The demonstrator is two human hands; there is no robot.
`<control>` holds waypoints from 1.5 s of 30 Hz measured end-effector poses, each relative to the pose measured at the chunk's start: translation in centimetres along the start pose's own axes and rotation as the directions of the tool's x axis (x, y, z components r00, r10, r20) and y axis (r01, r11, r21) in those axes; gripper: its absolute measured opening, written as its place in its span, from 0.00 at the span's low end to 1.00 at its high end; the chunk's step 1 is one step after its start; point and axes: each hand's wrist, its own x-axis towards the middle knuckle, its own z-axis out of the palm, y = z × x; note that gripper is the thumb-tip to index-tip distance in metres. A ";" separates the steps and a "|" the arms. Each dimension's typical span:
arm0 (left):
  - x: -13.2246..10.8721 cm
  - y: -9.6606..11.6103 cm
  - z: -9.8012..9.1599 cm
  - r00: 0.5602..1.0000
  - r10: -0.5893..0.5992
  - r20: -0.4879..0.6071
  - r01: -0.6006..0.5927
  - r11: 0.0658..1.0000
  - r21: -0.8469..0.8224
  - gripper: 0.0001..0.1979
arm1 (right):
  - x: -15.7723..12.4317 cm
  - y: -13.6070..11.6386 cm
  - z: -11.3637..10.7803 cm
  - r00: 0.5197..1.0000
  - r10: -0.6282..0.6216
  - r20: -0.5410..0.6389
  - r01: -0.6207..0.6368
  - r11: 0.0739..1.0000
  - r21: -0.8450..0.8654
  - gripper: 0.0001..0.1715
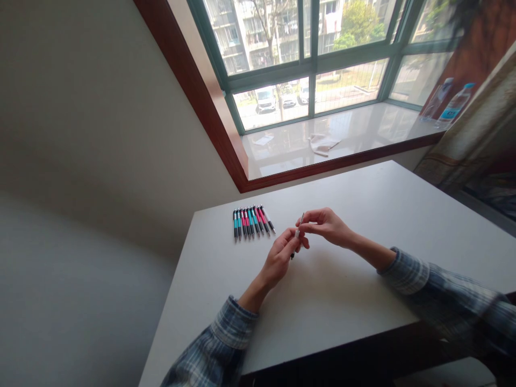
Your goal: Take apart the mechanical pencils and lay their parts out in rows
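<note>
Over the white table [346, 290], my left hand [278, 255] is closed round a white pen barrel [297, 233]. The barrel's dark end pokes out below the fingers, and its middle is hidden by them. My right hand [324, 228] pinches a thin, metallic-looking pen refill [302, 218] between thumb and fingertips. The refill stands at the barrel's upper end; whether it sits inside cannot be made out. To the left lies a row of several pens [252, 221] in teal, pink and white, with dark grips, side by side.
Behind the table is a window sill [282, 156] with a crumpled wrapper [322, 144] and a paper piece [264, 140]. Two plastic bottles stand at its right end, one with a blue label [453, 107]. A curtain [475, 113] hangs at the right; a wall borders the left.
</note>
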 end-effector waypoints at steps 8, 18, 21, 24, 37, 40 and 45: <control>0.1 -0.7 0.0 0.999 -0.029 -0.015 0.028 0.998 -0.052 0.19 | 0.2 0.2 -0.5 0.998 -0.025 -0.054 0.019 0.993 -0.119 0.17; -0.1 -0.3 0.3 0.991 -0.127 0.029 0.130 0.977 -0.170 0.24 | 0.3 0.7 -0.7 0.994 0.043 -0.104 -0.053 0.994 -0.097 0.18; -0.2 -0.1 0.4 0.990 -0.140 0.032 0.144 0.975 -0.171 0.24 | 0.3 0.7 -0.7 0.994 0.043 -0.103 -0.053 0.995 -0.088 0.18; -0.2 -0.2 0.4 0.989 -0.135 0.053 0.143 0.974 -0.177 0.24 | 0.2 0.6 -0.6 0.994 0.047 -0.102 -0.054 0.996 -0.068 0.18; 0.0 -0.5 0.3 0.993 -0.114 0.033 0.118 0.977 -0.180 0.24 | 0.3 0.7 -0.9 0.996 0.047 -0.072 -0.055 0.991 -0.123 0.19; 0.0 -0.6 0.2 0.995 -0.095 0.026 0.099 0.979 -0.181 0.24 | 0.3 0.8 -0.8 0.997 0.057 -0.056 -0.063 0.991 -0.119 0.19; 0.1 -0.8 0.1 0.995 -0.095 0.028 0.099 0.973 -0.210 0.22 | 0.3 0.7 -0.8 0.997 0.057 -0.051 -0.064 0.990 -0.130 0.19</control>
